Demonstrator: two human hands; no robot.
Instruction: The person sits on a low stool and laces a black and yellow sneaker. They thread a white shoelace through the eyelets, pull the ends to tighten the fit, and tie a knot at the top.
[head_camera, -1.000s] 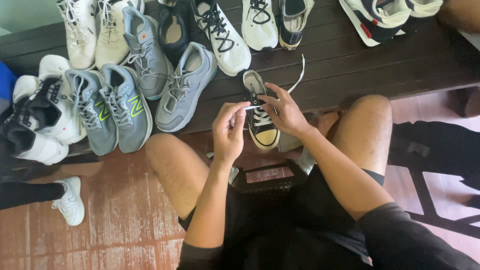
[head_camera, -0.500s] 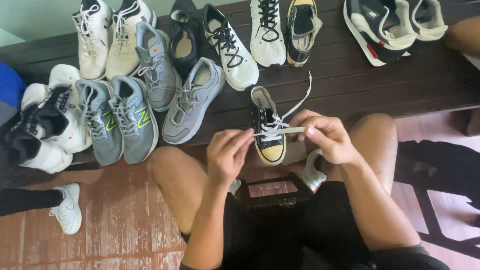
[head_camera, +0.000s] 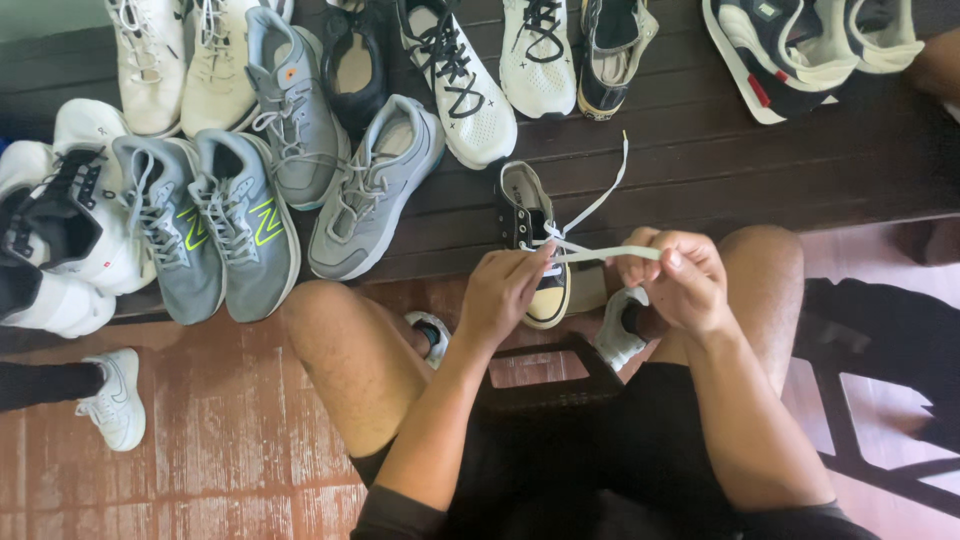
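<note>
Dark desk (head_camera: 760, 170) crowded with sneakers; black low-top shoe (head_camera: 533, 240) at its near edge. Right hand (head_camera: 685, 280), grip pinching the white lace (head_camera: 600, 252), has drawn it out sideways since half a second ago. Left hand (head_camera: 500, 292) grip clenched at the eyelets, so lacing goes on.
</note>
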